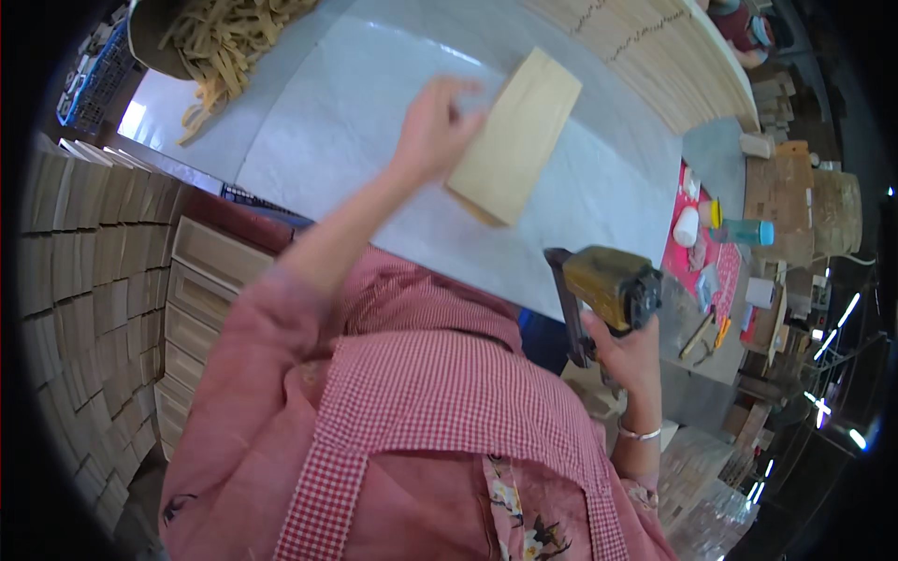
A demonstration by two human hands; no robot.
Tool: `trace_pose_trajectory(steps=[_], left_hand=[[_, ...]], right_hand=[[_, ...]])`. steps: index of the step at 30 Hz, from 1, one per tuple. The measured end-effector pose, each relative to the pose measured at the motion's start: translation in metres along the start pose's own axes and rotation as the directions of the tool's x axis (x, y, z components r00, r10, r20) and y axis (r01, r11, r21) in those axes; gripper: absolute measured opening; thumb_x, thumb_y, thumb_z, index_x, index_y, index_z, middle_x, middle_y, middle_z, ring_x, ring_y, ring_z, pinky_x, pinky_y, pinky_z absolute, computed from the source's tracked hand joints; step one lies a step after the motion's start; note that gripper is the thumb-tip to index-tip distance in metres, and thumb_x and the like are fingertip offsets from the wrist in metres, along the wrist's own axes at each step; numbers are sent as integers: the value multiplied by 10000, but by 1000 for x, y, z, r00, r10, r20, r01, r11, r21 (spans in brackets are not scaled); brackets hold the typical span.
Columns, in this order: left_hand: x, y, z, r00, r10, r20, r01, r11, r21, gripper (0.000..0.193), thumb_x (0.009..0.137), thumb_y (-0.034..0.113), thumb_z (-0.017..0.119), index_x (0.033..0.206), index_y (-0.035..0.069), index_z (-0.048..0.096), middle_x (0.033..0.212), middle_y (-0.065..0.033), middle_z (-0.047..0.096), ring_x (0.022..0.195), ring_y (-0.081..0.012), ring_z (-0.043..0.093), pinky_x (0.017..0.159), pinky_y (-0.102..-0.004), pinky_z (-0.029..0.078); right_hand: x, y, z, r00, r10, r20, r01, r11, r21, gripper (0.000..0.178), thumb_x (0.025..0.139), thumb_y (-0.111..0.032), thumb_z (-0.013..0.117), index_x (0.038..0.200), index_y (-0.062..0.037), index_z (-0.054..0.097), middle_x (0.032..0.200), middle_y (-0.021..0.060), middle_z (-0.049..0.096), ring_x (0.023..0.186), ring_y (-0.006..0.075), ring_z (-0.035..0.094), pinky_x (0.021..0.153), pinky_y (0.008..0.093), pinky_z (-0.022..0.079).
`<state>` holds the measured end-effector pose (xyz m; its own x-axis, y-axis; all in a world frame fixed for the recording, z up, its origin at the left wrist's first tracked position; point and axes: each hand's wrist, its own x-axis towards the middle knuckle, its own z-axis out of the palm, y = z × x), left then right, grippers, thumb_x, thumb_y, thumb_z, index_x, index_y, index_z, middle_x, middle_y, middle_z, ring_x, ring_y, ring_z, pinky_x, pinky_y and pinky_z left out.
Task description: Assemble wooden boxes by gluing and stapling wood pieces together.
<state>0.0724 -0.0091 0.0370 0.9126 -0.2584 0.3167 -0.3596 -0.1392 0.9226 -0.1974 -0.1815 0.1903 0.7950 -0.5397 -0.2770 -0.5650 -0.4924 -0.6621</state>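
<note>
A pale wooden box (pixel 519 136), long and block-shaped, lies at a slant on the table. Beside its left edge is my left hand (pixel 435 131), blurred by motion, with thumb and fingers apart and nothing seen between them. The thumb side overlaps the box's edge; whether it touches cannot be told. My right hand (pixel 629 355) is closed round the grip of a yellow-brown and black nail gun (pixel 603 285), held off the table's near right edge, apart from the box.
Light table top (pixel 374 112). A container (pixel 154 37) spills wooden strips (pixel 224 47) at far left. Stacked pale wooden pieces (pixel 84 280) fill the left. Wooden panels (pixel 655 56) stand at the far right, near a white bottle (pixel 686 226), a teal-blue bottle (pixel 748 232) and orange-handled scissors (pixel 720 332).
</note>
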Motion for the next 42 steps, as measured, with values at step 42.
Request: trace_pose_trajectory(steps=[42], left_hand=[[79, -62, -24, 960, -273, -62, 267, 959, -92, 454, 843, 136, 745, 1235, -47, 609, 1151, -112, 618, 793, -137, 586, 720, -271, 531]], right_hand=[[50, -40, 7, 982, -134, 133, 156, 974, -167, 278, 783, -114, 812, 892, 113, 696, 758, 120, 728, 591, 166, 623, 544, 285, 501]])
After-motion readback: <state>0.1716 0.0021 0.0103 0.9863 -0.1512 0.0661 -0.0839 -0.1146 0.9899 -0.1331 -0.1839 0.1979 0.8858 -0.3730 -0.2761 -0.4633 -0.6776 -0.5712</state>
